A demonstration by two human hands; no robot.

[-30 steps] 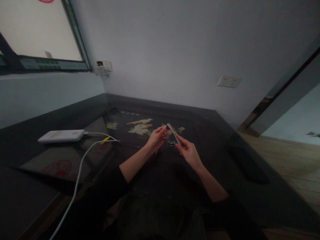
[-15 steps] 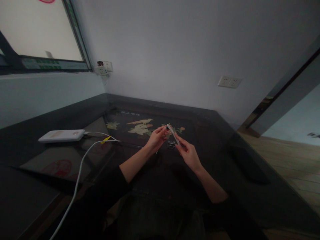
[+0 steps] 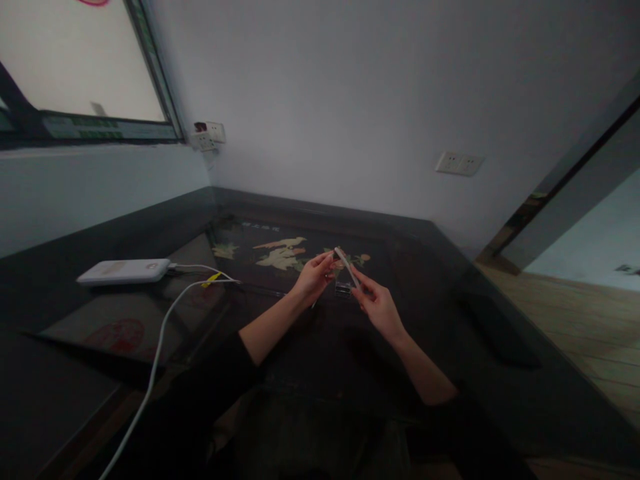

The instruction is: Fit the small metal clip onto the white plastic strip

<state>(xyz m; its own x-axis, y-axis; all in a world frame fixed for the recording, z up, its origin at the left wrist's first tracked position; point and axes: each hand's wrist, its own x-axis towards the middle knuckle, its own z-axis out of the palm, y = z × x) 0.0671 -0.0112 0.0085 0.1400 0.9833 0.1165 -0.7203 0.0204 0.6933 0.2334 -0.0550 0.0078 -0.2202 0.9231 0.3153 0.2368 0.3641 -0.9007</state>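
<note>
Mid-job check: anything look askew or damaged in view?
Yes: on the wall near the window, one socket plate sits tilted below a dark gap, apparently detached, while the neighbouring plate looks flush. Nothing near the left hand or right hand stands out, though the picture is dim.

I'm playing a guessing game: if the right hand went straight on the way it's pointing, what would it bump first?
Probably the left hand, near the upper end of the pale strip that the right hand holds. Depth is hard to judge.
</note>
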